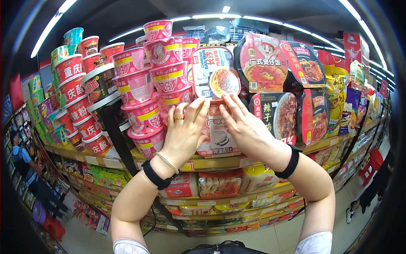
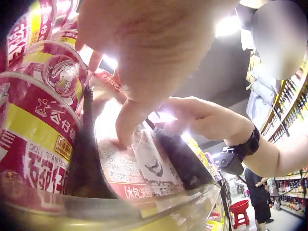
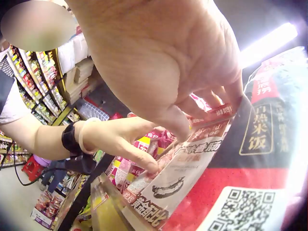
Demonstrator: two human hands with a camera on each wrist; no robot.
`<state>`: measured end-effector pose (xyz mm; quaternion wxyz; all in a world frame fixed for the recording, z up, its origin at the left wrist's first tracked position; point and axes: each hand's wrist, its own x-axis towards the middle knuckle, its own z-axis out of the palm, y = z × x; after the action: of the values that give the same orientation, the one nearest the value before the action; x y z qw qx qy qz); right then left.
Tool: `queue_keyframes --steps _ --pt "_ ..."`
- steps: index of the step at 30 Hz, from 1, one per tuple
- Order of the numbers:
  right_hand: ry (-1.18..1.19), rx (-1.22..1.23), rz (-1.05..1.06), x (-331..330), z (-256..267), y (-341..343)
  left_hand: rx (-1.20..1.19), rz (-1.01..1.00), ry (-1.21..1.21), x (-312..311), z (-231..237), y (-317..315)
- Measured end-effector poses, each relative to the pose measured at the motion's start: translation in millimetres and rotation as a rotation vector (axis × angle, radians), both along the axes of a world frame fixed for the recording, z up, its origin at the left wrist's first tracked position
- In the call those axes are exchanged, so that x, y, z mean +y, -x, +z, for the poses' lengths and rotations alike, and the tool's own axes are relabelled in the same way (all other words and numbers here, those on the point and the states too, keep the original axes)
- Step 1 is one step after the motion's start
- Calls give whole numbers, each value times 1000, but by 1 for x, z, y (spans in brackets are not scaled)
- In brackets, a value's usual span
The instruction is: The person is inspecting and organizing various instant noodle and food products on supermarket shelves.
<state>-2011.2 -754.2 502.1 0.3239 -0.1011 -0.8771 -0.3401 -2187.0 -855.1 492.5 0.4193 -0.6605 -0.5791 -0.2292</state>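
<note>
Both hands rest against two packs stacked one above the other on the shelf. The left hand (image 1: 184, 133) lays its fingers near the seam between them, thumb toward the middle. The right hand (image 1: 250, 129) touches the same seam with extended fingertips. Above is a white-and-orange noodle pack (image 1: 211, 70); below stands a red-and-white pack (image 1: 223, 137) with a sausage drawing. In the left wrist view, the left thumb touches the lower pack (image 2: 118, 166). Seen from the right wrist, the right hand (image 3: 163, 57) covers the lower pack's upper edge (image 3: 211, 115).
Pink noodle cups (image 1: 146, 114) are stacked left of the hands. To the right stand rice-meal packs (image 1: 275, 116) in black trays. Packaged noodles (image 1: 220, 184) fill the shelf below. People stand at both sides, and a red stool (image 1: 372, 167) is at right.
</note>
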Motion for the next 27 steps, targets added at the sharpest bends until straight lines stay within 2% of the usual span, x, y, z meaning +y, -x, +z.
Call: queue_keyframes --steps 8,11,16,19,24,26,27 --pt "-20 -76 -62 -2 -2 3 -4 16 62 -36 -13 5" --pt "56 -20 37 -2 -3 2 -36 173 -70 -54 -7 27" --pt "109 -61 56 -8 2 -2 -112 359 -355 -87 6 88" --pt "71 -73 -15 -16 4 1 -138 445 -393 -100 10 126" --pt "206 -8 2 -47 18 16 -87 458 -334 -106 11 162" --pt "247 33 8 -63 30 27 -138 400 -297 -105 8 166" --pt "321 134 99 -68 37 33 -99 356 -346 -105 9 166"
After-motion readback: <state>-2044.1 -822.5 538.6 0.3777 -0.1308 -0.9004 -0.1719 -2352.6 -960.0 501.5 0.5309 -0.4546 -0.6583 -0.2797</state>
